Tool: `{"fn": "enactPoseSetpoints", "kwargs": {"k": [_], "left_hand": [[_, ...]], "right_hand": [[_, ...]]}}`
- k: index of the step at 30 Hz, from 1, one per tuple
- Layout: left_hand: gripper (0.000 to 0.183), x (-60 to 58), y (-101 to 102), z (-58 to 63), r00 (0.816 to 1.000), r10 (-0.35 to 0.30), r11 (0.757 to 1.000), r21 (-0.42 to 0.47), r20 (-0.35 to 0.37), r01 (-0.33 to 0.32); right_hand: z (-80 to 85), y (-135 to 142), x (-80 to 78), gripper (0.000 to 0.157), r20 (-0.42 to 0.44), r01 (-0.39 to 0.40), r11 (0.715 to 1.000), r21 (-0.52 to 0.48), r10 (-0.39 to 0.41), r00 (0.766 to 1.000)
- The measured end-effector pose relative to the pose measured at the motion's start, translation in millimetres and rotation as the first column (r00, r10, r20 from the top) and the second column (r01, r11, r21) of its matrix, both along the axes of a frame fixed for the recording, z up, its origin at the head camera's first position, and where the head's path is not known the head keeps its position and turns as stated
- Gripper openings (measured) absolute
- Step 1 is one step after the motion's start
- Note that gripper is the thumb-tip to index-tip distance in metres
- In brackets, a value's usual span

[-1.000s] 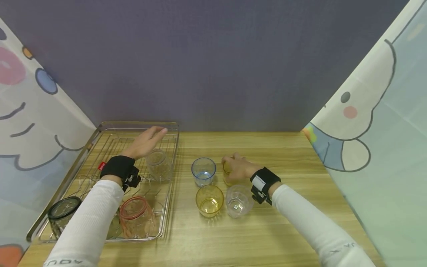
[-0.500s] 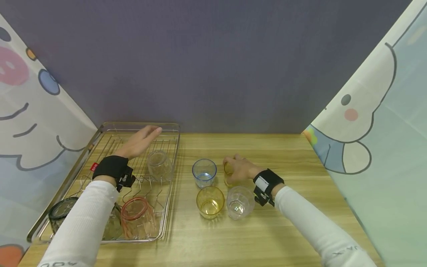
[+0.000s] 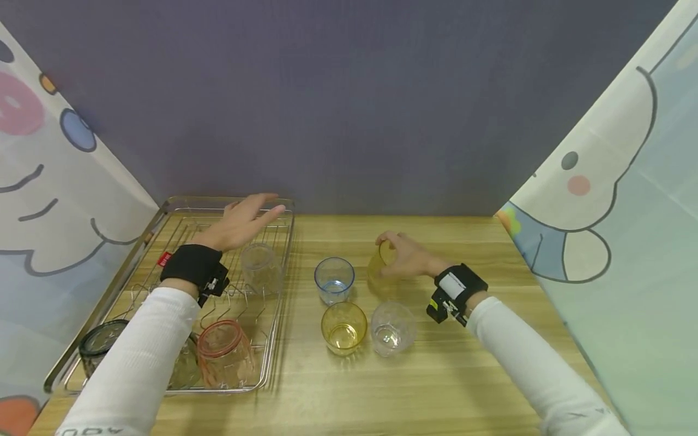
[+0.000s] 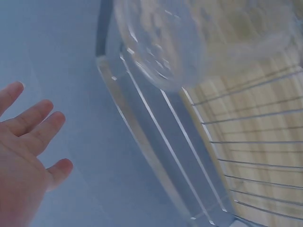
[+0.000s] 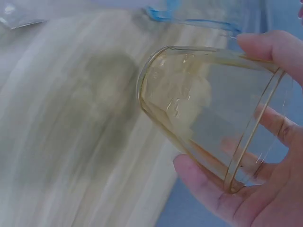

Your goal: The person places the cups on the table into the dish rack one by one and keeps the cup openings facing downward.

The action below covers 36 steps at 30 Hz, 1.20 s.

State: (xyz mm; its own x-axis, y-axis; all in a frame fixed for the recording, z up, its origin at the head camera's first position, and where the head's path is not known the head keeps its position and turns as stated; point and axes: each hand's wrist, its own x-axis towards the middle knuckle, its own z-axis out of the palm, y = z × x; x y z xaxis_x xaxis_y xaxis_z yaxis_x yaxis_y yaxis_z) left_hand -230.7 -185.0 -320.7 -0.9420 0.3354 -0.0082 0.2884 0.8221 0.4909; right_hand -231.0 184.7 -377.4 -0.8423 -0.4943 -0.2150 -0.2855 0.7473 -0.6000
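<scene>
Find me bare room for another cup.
The table lies bare nearest the person, between rack and right sleeve, before the standing yellow glass. Crowded: beside the blue glass, where the right hand holds another yellow glass.

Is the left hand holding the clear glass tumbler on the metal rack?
No, the left hand is open, with a gap from the clear glass tumbler.
</scene>
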Motion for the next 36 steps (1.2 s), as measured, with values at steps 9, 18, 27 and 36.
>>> {"fn": "enactPoseSetpoints", "kwargs": {"k": [9,18,27,36], "left_hand": [[0.073,-3.4,41,7.3,0.995,-0.077,0.996,-0.06,-0.066,0.073],[0.066,2.0,77,13.6,0.973,-0.187,0.977,-0.132,-0.133,0.17],[0.067,12.3,122,6.0,0.94,-0.31,0.938,-0.208,-0.14,0.278],[0.097,20.7,155,-13.1,0.931,-0.341,0.933,-0.166,-0.13,0.318]], "right_hand": [[19.6,7,0.9,0.073,0.011,0.032,0.987,-0.156,-0.031,0.999],[31.0,11,6.5,0.077,0.054,0.081,0.967,-0.24,-0.07,0.996],[37.2,12,8.0,0.072,0.136,0.193,0.921,-0.34,-0.155,0.979],[37.7,8,13.8,0.073,0.165,0.222,0.892,-0.395,-0.17,0.972]]}}
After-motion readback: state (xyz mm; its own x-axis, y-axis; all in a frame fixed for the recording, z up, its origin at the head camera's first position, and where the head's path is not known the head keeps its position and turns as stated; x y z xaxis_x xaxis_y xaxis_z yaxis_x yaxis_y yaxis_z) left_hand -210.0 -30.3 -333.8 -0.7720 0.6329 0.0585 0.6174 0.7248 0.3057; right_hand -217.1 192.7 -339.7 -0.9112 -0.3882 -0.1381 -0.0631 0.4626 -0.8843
